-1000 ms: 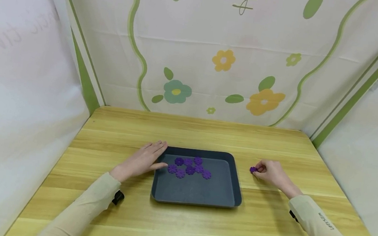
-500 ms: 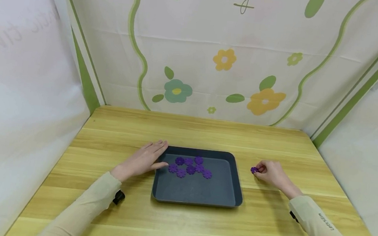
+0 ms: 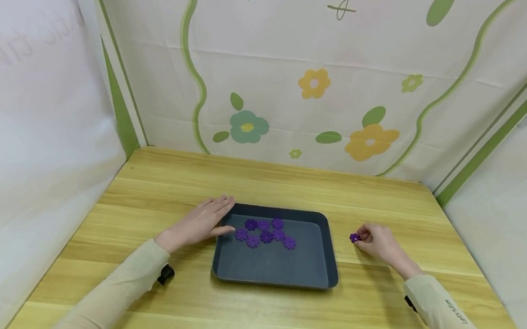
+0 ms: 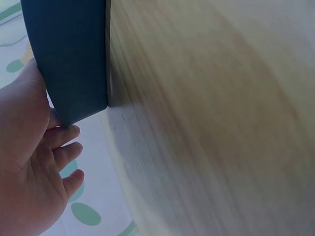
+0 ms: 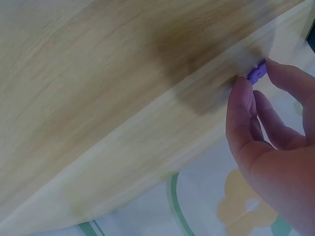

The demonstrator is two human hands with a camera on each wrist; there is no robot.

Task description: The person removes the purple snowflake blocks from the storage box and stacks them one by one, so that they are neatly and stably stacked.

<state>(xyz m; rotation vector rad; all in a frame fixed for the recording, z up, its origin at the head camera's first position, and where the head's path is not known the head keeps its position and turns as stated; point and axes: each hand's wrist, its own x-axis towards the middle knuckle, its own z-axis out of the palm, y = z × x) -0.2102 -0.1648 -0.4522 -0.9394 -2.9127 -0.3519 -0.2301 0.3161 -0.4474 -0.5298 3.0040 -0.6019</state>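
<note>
My right hand [image 3: 379, 242] pinches a purple flower-shaped plastic disc [image 3: 354, 238] between thumb and fingertips, just right of the tray. In the right wrist view that disc [image 5: 257, 73] shows edge-on, with the fingertips at its two sides. My left hand [image 3: 200, 222] rests at the left rim of a dark grey tray [image 3: 276, 273], its fingers extended toward the far left corner and the thumb reaching over the rim. The left wrist view has the fingers [image 4: 68, 155] by the tray's corner, outside its wall [image 4: 74, 59]. Several purple discs [image 3: 266, 236] lie inside the tray, toward its back.
The tray stands on a light wooden table [image 3: 257, 319]. Behind it hangs a white curtain [image 3: 267, 36] printed with flowers, with further white sheets [image 3: 27, 161] along both sides. A black wrist device [image 3: 165, 274] shows under the left sleeve.
The disc in my right hand is turned slightly, showing more of its face. Both hands and the tray stay nearly where they were, and the whole head view shifts a little.
</note>
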